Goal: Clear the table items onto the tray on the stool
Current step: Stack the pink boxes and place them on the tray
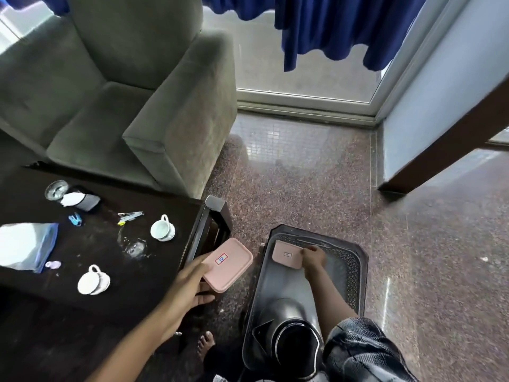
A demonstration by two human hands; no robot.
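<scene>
My left hand [190, 288] grips a pink lidded box [230, 264] in the air between the dark table [154, 271] and the tray [355, 260]. My right hand [312, 259] rests on a second pink box [286, 255] lying flat at the far end of the dark grey tray on the stool. A black kettle [289, 329] lies on the tray's near end. On the table remain two white cups [163, 228] [93, 281], a glass [135, 248], a glass ashtray [56, 190], clips [75, 218] and a plastic bag [26, 246].
A grey armchair [124, 106] stands behind the table. To the right lies speckled stone floor [303, 183], with a glass door and blue curtain [330, 31] beyond. My bare foot [205, 344] stands between table and stool.
</scene>
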